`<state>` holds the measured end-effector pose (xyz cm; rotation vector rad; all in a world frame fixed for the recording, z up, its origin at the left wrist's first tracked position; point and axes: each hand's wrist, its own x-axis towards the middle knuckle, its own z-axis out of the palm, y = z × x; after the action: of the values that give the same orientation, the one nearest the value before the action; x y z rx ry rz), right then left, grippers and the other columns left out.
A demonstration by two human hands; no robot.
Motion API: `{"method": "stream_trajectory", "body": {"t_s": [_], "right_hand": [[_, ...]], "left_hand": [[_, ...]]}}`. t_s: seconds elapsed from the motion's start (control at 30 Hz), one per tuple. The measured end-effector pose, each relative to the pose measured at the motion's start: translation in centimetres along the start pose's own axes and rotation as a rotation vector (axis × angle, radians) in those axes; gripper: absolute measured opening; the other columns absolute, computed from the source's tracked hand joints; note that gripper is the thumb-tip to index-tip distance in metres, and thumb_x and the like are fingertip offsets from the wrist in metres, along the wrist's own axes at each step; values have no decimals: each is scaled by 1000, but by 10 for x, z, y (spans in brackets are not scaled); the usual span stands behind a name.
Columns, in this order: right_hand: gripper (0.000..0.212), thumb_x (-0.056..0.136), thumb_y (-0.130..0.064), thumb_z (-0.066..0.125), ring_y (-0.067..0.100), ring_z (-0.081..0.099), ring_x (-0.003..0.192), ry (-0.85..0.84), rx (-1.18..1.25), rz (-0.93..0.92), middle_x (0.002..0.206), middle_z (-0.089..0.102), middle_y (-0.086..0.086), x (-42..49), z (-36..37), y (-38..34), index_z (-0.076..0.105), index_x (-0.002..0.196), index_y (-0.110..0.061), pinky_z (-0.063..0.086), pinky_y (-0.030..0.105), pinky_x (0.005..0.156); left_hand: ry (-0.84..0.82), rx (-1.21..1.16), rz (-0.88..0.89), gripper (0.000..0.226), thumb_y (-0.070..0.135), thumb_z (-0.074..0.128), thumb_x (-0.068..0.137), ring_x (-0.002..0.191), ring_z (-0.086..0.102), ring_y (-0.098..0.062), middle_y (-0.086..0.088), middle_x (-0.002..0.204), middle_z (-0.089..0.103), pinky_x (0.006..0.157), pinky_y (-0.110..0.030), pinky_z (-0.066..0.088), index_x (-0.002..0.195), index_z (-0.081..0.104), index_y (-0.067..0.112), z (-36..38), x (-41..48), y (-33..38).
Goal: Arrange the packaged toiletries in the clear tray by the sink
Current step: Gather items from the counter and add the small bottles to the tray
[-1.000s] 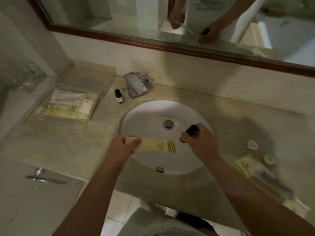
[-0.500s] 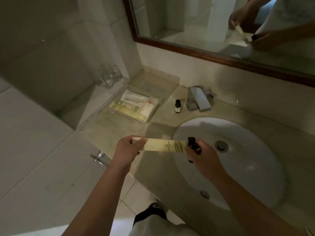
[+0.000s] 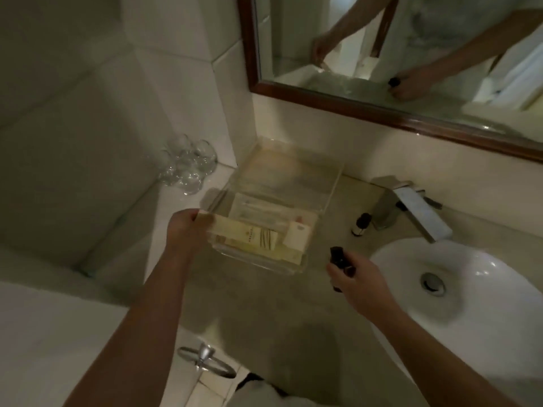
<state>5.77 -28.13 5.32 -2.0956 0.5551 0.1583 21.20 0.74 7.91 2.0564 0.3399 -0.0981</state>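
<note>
1. Two hands are in view. The left hand point(image 3: 188, 230) pinches the left end of one long cream-yellow toiletry packet point(image 3: 249, 235), fingers and thumb curled on it.
2. That packet lies across the near left part of the one clear tray point(image 3: 335, 186), over the items already inside. Whether it rests on them cannot be told.
3. The right hand point(image 3: 361, 283) grips one small dark bottle point(image 3: 338, 258), cap pointing away from the person. It is over the countertop point(image 3: 264, 304), between the tray and the sink basin point(image 3: 484, 312).
4. A second small dark bottle point(image 3: 360, 224) stands upright on the countertop, to the right of the tray and just beside the base of the faucet point(image 3: 411, 207). That makes two bottles in all.
5. Inside the tray there is one pale flat wrapped packet point(image 3: 255, 207) near the middle and one small cream box point(image 3: 296, 235) toward the near right corner. Yellow packets point(image 3: 289, 254) lie along the near edge, too blurred to count.
6. There is one chrome faucet and one white basin with one drain point(image 3: 432, 284).
7. A cluster of clear drinking glasses point(image 3: 188, 163) stands on the ledge to the left of the tray. There are at least three, but the exact number is unclear.
8. One wood-framed mirror point(image 3: 411, 54) reflects both arms.
</note>
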Motion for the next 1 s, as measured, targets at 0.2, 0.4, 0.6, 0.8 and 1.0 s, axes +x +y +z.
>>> {"method": "stream_trajectory", "body": {"t_s": [0.2,0.4,0.6,0.8,1.0], "right_hand": [[29,92,-32,64,15,68,75,83,8,75,85,68,-1,4,15,-15,64,119,-21,56,29,65],[29,92,-31,64,16,68,76,137,11,112,87,68,0,14,22,-19,64,118,-18,60,34,71],[26,93,-34,62,14,67,76,112,24,89,89,67,-2,20,35,-31,63,116,-22,61,33,70],[25,94,-33,60,11,67,76,82,29,71,89,66,-6,24,38,-37,61,117,-25,56,22,63],[26,93,-35,61,12,67,77,74,12,61,90,67,-6,31,46,-45,61,117,-27,61,34,71]], "left_hand": [[-130,44,-3,11,10,64,83,61,60,-15,-11,76,67,58,-26,52,88,72,4,11,50,-10],[-186,114,9,15,12,64,85,57,55,-8,-8,76,66,50,-20,39,92,73,2,27,68,-16],[-235,-118,-158,7,14,66,83,72,69,-29,-12,79,70,65,-35,55,85,72,11,27,80,-20],[-602,-586,-436,28,-4,56,87,83,69,-21,-11,95,72,61,-31,56,110,65,8,1,44,-19],[-622,-537,-563,21,3,60,88,82,65,-18,-7,95,70,58,-25,54,108,61,10,26,-10,-13]]}}
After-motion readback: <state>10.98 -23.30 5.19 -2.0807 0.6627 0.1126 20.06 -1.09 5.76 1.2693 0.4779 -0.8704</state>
